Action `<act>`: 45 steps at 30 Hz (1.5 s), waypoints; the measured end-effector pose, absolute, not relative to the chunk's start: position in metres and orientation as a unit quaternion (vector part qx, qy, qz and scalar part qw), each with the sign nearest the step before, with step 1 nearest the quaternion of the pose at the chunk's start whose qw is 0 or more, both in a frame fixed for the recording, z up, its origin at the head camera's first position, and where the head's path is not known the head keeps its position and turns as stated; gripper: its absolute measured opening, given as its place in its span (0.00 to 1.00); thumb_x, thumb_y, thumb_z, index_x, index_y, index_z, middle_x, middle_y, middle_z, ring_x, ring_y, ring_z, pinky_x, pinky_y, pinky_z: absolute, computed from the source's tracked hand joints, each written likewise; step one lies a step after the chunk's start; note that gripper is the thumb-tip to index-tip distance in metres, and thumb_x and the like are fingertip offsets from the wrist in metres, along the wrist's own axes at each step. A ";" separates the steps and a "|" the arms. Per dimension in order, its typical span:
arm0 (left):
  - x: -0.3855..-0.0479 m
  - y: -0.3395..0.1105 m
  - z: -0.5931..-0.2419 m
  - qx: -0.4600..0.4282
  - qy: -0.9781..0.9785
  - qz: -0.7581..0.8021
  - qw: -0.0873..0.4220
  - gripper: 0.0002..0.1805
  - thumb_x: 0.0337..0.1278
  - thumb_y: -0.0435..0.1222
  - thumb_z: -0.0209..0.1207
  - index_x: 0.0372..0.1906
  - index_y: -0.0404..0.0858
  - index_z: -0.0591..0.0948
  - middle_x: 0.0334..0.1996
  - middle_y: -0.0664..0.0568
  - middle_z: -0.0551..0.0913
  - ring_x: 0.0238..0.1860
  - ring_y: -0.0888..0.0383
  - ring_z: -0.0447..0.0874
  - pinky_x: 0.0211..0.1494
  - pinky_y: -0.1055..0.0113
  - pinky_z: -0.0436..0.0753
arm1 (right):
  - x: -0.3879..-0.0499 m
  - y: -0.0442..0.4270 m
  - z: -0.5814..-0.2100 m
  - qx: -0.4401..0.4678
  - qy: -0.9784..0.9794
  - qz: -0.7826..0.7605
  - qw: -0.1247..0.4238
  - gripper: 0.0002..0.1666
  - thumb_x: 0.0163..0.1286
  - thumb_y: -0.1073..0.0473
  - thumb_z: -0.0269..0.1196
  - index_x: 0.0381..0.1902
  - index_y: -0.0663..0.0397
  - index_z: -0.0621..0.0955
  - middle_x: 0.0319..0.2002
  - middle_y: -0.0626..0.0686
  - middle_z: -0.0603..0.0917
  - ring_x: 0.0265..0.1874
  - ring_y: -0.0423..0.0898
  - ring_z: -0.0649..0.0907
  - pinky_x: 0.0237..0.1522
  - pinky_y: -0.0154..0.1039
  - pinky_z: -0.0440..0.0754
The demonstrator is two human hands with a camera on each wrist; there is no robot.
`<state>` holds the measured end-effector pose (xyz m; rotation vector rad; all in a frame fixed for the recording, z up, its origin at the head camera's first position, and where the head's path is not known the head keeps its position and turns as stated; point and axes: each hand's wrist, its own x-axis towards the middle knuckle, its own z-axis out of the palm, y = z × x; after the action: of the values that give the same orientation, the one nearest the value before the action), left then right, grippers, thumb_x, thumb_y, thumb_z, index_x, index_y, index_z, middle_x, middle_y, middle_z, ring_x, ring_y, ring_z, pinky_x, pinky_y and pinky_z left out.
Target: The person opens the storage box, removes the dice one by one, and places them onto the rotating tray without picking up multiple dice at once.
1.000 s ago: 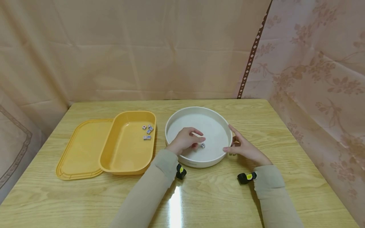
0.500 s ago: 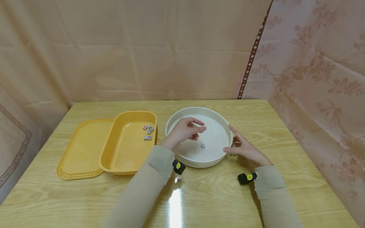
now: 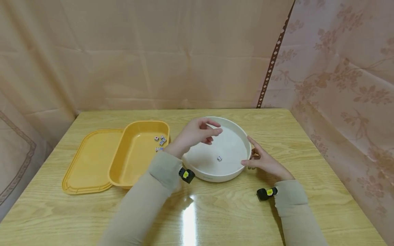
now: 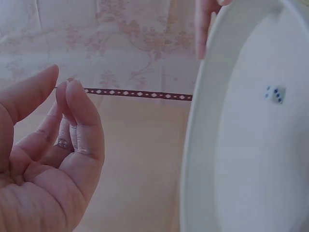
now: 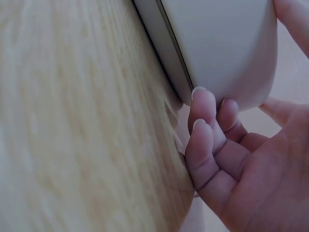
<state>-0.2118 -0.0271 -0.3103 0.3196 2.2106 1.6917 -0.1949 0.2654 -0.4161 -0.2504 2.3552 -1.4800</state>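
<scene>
My left hand (image 3: 197,131) hovers over the left part of a white round tray (image 3: 212,178), thumb and fingers bent toward each other. In the left wrist view a small gap shows between thumb and fingertips, with nothing visible in it. One white die (image 3: 219,158) lies on the tray floor, below and apart from this hand. At the tray's right side my right hand (image 3: 263,160) holds the wall, thumb at the near rim and index finger farther back. The right wrist view shows its bent fingers (image 5: 203,106) against the tray's outer side, near the base.
Left of the tray stands a yellow rectangular container (image 3: 123,153) with several dice (image 3: 162,140) near its right wall. The left sleeve covers its near right corner. A yellow lid (image 3: 89,160) lies partly beneath it on the wooden table (image 3: 234,215). Curtains hang behind and beside.
My left hand has risen from beside the die and moved away and slightly left, fingers still bent. The right hand keeps its place at the tray, and the die has stayed where it was.
</scene>
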 end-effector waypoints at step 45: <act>-0.222 -0.149 -0.313 0.040 0.800 0.576 0.164 0.23 0.67 0.43 0.61 0.62 0.39 0.74 0.47 0.47 0.79 0.39 0.55 0.78 0.46 0.67 0.83 | -0.196 0.266 -0.419 -0.091 0.833 -0.519 0.170 0.61 0.66 0.57 0.69 0.80 0.39 0.39 0.45 0.60 0.69 0.34 0.43 0.77 0.37 0.34 0.75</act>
<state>-0.2223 -0.1486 -0.3127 0.1150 2.2788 1.6425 -0.1962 0.2664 -0.4191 -0.2573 2.3665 -1.4759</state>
